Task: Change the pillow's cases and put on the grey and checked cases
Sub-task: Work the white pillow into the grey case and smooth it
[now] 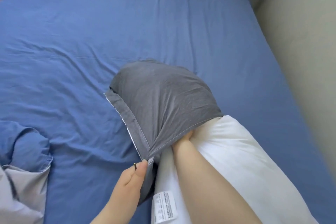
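Grey woven fabric, a soft wrinkled pillowcase [163, 96], covers the far end of a plump white pillow [227, 151] in the head view, the only view there is. Both lie on a bed with a smooth blue fitted sheet [109, 23], a little right of the middle. The near half of the pillow is bare, and its white printed care label [164, 203] shows close to the lower edge of the frame. The left hand [131, 174] pinches the hemmed corner of the case's opening between thumb and forefinger and holds that edge taut. The right hand [183, 141] goes into the mouth of the case along the pillow; its fingers are hidden under the fabric, so I cannot tell whether it grips the pillow or only presses it in. As I judge it, the grey case is about half on: what remains is to draw it over the near end, settle the corners and close the opening. No checked case and no second pillow are in sight, so that part of the task looks undone, or lies outside the frame. A bundle of blue and pale grey bedding [23, 151] lies crumpled at the lower left, well apart from the pillow; whether it is a removed case I cannot say.
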The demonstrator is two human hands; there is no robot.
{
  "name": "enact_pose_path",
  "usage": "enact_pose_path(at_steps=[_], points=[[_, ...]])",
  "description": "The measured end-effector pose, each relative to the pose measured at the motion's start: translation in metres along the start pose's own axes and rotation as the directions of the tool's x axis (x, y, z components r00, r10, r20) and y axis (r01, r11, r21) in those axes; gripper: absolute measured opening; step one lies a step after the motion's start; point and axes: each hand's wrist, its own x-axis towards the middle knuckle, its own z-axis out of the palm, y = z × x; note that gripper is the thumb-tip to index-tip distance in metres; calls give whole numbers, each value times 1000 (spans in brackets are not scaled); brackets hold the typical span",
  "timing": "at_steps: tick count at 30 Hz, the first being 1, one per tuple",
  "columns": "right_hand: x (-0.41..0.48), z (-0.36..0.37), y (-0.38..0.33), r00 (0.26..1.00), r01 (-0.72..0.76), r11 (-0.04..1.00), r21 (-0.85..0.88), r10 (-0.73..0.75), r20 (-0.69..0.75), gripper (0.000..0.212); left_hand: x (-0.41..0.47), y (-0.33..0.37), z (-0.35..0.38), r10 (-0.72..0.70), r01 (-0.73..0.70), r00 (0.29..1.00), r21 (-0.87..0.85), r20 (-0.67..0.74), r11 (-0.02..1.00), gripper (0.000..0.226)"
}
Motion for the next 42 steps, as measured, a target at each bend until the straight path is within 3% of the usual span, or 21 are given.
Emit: enact_pose_path(at_steps=[4,7,11,13,15,17,19,20,22,23,25,27,30,33,34,36,39,42], points=[[-8,20,-12,985,170,985,42,-170,-2,44,17,-12,-11,-9,9,1000,102,-6,995,38],[-34,38,-29,964,249,944,216,-264,42,37,33,-23,-21,-59,57,998,240,0,969,33],[-74,27,-25,913,364,877,313,-403,67,43,38,-22,-31,-6,21,999,492,-32,870,44],[-97,9,-5,872,405,751,522,-489,27,45,35,-18,-33,-6,26,999,583,-37,812,47],[-120,-19,24,885,328,563,758,-463,-39,37,30,-8,-36,23,22,998,730,-51,683,48],[-130,-45,67,936,351,401,846,-149,-318,23,23,7,-37,149,-13,985,840,-81,543,51],[-118,-59,114,847,308,531,789,224,-482,19,18,24,-29,331,-93,940,866,-86,491,55],[-110,-65,130,851,189,590,785,301,-431,26,18,34,-21,447,-199,893,853,-45,483,53],[-91,-61,147,966,-78,554,828,247,-74,46,25,53,10,656,-499,738,783,158,373,24],[-83,-55,147,987,-149,532,833,132,92,45,36,63,31,669,-594,685,752,287,286,15],[-76,-44,141,971,-177,538,824,-42,236,29,61,75,71,473,-606,749,769,463,206,47],[-72,-35,138,954,-200,544,815,-80,288,27,86,83,97,246,-550,810,835,533,2,55],[-67,-31,131,971,-171,596,785,-32,236,18,107,85,118,163,-545,799,812,578,-206,46],[-70,-36,111,995,-63,696,715,-14,101,20,110,96,137,164,-589,742,749,650,-303,32],[-72,-40,106,998,-28,732,681,-12,54,17,106,104,141,151,-615,722,726,675,-308,27],[-80,-52,101,998,34,785,619,0,-55,15,98,118,145,156,-679,693,710,704,-186,24],[-89,-74,103,953,226,859,460,-96,-289,25,84,140,130,268,-721,691,666,671,192,18],[-97,-99,102,874,339,898,280,-190,-448,21,62,158,118,360,-674,729,520,582,524,30]])
